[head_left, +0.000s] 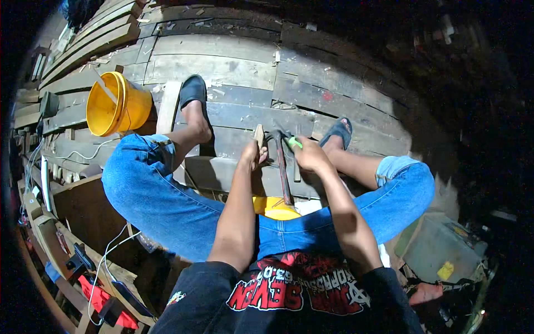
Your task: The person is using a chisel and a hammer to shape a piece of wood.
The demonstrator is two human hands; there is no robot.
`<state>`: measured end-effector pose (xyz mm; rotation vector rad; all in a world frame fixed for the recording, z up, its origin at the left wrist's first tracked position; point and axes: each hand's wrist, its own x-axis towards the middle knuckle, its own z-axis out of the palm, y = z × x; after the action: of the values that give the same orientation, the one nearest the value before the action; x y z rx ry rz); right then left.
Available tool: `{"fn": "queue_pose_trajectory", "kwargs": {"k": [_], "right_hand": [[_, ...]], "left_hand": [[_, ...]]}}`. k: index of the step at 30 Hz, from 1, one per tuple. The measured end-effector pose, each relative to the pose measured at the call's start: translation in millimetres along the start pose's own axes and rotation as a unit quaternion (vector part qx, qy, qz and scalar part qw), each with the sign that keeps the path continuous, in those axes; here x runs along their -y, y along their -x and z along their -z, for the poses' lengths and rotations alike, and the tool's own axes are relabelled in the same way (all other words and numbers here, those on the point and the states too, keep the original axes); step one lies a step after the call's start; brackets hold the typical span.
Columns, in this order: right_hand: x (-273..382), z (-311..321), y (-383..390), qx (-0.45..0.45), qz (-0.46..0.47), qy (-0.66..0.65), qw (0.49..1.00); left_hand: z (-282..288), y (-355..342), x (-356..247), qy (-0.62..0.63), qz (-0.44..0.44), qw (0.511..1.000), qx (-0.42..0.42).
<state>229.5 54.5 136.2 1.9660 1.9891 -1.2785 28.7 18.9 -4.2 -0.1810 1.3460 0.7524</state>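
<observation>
My left hand [251, 155] grips a small, pale wooden piece [258, 133], which stands up between the fingers. In my right hand [312, 155] is a tool with a bright green handle [295, 142], its dark end pointing up and to the left. A long, reddish-handled hammer or bar [283, 178] with a curved top lies between my hands, close to the wood. Under my hands is a grey board [216, 173], and a yellow container [272, 207] shows between my thighs. A narrow strip [297, 175] lies just below my right hand.
Worn floor planks [211, 61] carry wood chips. A yellow bucket [119, 106] with a stick in it stands at the left, near stacked slats [100, 42]. A wooden crate [78, 211] with cables is at lower left, a greenish bin [445, 247] at lower right.
</observation>
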Motion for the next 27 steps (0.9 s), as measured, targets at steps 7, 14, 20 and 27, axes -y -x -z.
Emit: {"fn": "queue_pose_trajectory", "kwargs": {"k": [7, 14, 20, 27], "right_hand": [[15.3, -14.7, 12.1, 0.028, 0.047, 0.003, 0.998], [29.8, -17.6, 19.7, 0.137, 0.003, -0.012, 0.99], [29.6, -22.8, 22.7, 0.117, 0.011, 0.049, 0.992], [42.6, -38.1, 42.0, 0.072, -0.013, 0.047, 0.996]], "left_hand": [[2.0, 11.3, -14.7, 0.167, 0.148, 0.968, 0.117], [11.1, 6.4, -4.7, 0.169, 0.185, 0.96, 0.123], [9.9, 5.2, -1.1, 0.088, 0.152, 0.98, 0.095], [-2.1, 16.4, 12.9, 0.032, 0.093, 0.995, 0.032]]}}
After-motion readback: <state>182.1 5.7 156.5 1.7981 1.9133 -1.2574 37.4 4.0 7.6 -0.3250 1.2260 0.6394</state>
